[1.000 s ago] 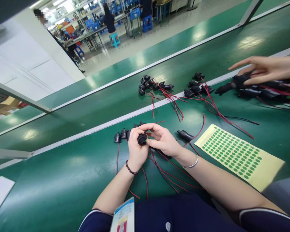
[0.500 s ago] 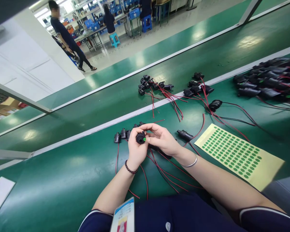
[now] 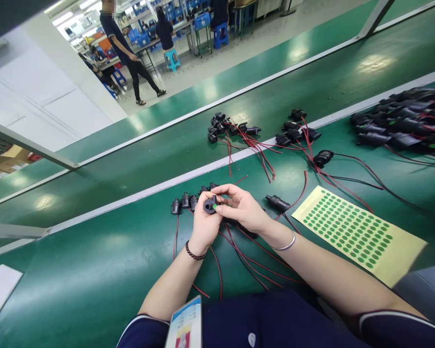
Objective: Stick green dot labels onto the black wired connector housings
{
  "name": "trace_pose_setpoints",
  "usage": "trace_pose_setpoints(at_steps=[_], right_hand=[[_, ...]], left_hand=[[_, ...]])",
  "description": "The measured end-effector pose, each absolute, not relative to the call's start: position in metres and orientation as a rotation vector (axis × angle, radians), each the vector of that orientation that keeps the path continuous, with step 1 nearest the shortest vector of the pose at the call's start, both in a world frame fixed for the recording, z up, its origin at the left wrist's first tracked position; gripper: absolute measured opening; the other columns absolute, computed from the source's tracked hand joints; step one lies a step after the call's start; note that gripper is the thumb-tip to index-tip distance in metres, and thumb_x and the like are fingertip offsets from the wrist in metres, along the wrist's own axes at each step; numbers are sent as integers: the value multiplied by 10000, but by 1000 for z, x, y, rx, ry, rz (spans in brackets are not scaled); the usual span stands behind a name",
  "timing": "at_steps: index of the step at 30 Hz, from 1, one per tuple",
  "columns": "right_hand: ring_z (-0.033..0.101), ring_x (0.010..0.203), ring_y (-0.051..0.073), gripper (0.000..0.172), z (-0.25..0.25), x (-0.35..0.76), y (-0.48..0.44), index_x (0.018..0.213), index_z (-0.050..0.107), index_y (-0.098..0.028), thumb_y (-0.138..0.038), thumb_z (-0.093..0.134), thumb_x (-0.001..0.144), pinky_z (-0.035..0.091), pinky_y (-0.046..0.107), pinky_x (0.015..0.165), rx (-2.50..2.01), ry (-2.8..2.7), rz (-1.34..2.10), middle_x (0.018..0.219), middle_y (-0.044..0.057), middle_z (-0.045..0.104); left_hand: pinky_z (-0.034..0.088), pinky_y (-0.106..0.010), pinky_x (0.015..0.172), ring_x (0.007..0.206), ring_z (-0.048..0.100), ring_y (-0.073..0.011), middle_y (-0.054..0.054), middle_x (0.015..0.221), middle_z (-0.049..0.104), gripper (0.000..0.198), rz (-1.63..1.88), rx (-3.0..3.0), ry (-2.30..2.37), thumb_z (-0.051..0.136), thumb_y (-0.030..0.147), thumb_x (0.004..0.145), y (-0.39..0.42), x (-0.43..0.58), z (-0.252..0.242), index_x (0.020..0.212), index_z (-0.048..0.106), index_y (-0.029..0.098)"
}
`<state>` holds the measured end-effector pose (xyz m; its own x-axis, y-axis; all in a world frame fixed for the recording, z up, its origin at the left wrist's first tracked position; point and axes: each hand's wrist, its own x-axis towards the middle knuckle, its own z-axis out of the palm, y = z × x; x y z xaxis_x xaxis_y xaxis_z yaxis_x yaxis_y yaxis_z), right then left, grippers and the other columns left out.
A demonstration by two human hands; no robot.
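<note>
My left hand (image 3: 205,227) is closed around a small black pump (image 3: 207,206), its round end with a central hole facing me and a short spout pointing up. At the right side of that face is a green dot sticker (image 3: 215,206). My right hand (image 3: 241,208) has its thumb and finger pinched at the sticker, touching the pump; the other fingers curl behind it. Several more black pumps (image 3: 185,200) stand in a row just beyond my hands. Red and black wires (image 3: 235,251) trail beneath my wrists.
A yellowish sheet of green dot stickers (image 3: 402,241) lies to the right, near a loose pump (image 3: 277,203). Wired pumps lie in a cluster (image 3: 221,126) farther back and in a large pile (image 3: 402,121) at far right. A pale metal strip (image 3: 148,192) crosses the green bench.
The pump in my hands has tilted slightly, so its end face and hole show more. My hands have barely shifted. In the background, a standing person has moved to the right.
</note>
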<state>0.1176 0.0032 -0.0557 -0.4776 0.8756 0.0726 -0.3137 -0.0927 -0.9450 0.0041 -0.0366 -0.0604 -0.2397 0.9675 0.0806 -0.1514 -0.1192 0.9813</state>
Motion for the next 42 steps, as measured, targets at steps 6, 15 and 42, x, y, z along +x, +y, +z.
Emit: trace_pose_setpoints(at_steps=[6, 15, 42], right_hand=[[623, 916, 182, 387, -57, 116, 4, 942, 653, -210, -349, 838, 632, 505, 388, 925, -685, -1242, 1727, 1001, 41, 656], [608, 813, 142, 330, -57, 115, 4, 910, 652, -203, -325, 815, 650, 495, 356, 883, -682, -1185, 1751, 947, 21, 650], [640, 847, 166, 336, -61, 113, 6, 881, 672, -191, -333, 828, 620, 501, 380, 890, -746, -1126, 1781, 927, 26, 681]], left_hand=[[429, -239, 726, 738, 509, -99, 37, 784, 526, 368, 1481, 900, 1006, 822, 256, 614, -37, 6, -59, 751, 485, 198], [416, -227, 728, 716, 487, -84, 52, 740, 506, 386, 1471, 841, 919, 844, 239, 618, -37, 8, -56, 725, 477, 187], [423, -237, 730, 683, 506, -78, 66, 691, 512, 394, 1420, 737, 930, 833, 183, 569, -35, 9, -53, 714, 467, 184]])
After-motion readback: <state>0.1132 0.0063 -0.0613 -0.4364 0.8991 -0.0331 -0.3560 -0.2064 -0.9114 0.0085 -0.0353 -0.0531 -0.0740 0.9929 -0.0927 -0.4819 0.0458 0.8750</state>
